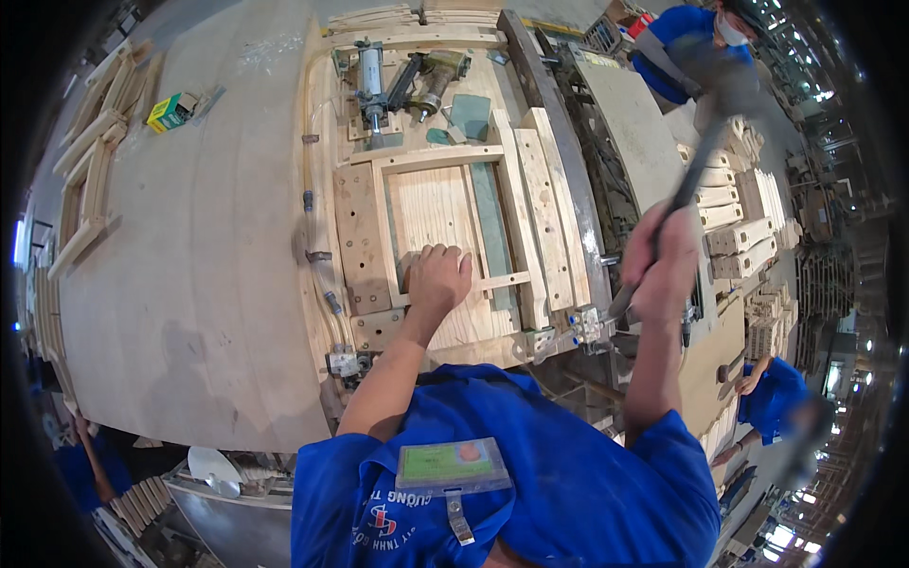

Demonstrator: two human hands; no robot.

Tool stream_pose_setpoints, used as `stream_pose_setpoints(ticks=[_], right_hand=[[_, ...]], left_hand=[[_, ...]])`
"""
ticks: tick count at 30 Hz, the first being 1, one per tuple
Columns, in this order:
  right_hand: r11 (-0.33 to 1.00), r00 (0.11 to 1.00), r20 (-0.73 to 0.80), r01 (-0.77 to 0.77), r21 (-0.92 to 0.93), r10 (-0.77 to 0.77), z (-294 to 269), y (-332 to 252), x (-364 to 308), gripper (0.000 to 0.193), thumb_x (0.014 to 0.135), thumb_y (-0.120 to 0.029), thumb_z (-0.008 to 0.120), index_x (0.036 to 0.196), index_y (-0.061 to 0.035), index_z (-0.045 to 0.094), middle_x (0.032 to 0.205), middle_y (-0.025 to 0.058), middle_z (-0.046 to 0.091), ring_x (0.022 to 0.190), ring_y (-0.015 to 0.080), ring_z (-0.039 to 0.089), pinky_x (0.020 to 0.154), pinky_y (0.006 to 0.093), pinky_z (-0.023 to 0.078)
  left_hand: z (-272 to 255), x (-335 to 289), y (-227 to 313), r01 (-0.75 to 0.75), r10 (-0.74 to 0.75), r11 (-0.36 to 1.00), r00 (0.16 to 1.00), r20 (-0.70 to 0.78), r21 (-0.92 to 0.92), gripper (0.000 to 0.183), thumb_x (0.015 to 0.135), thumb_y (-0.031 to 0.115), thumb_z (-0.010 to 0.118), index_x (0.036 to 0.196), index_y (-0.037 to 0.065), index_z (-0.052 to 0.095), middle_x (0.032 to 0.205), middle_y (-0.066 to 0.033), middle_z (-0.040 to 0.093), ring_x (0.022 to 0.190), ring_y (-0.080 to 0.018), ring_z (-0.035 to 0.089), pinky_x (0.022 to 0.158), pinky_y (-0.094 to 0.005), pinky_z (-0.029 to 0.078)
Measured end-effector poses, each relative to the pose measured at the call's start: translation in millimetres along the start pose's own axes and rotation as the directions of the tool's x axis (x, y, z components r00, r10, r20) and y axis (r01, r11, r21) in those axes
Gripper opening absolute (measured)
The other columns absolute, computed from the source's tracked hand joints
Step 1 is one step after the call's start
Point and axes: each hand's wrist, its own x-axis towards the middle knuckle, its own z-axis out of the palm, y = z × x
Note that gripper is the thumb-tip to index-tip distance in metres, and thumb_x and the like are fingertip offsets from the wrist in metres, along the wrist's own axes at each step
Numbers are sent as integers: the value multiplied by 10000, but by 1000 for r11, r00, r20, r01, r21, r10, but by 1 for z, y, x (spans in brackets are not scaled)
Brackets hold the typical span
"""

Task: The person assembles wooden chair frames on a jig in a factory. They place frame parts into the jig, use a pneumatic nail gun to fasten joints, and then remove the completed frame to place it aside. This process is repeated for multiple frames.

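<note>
A pale wooden frame [514, 208] lies in a wooden jig in front of me, with a crossbar [504, 281] at its near end. My left hand [440, 277] is closed over the near left part of this frame, its fingers curled at the crossbar; its thumb side is partly hidden. Raised at the right, my right hand [666, 263] grips the dark handle of a mallet [699, 170]. The mallet's head is up at the far right, smeared by motion, so its exact form is unclear. Both hands are bare.
Beyond the frame sit a pneumatic cylinder [371, 80] and a metal air tool [437, 83]. A green-yellow box [171, 113] stands on the left tabletop [218, 237]. Stacked wooden parts [743, 241] lie at right. Co-workers [677, 47] in blue are at far right, lower right and lower left.
</note>
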Motion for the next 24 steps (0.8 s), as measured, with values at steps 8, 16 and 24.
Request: stream_pose_setpoints(ticks=[8,16,24], right_hand=[[923,958,-64,249,-294,-279,53,163,53,525,1159,-480,394,849,-82,536,626,15,473,523,182,487,563,357,427],[905,918,85,-396,156,387,72,53,74,619,1139,-616,394,802,-114,530,550,-15,425,402,103,378,373,297,317],[947,948,-108,280,-155,-298,67,155,59,430,1148,-276,527,775,-66,488,697,5,501,571,116,435,512,310,347]], left_hand=[[-3,8,15,47,-50,998,994,97,30,317,990,324,640,1040,41,774,1073,-168,746,1090,-349,668,976,-512,514],[2,2,-1,107,-113,991,991,72,83,339,1020,354,610,1035,55,770,1046,-168,750,1074,-349,683,955,-501,533],[-4,11,18,55,-60,997,994,93,53,346,1018,347,606,1034,47,778,1048,-188,747,1075,-366,675,959,-520,522]])
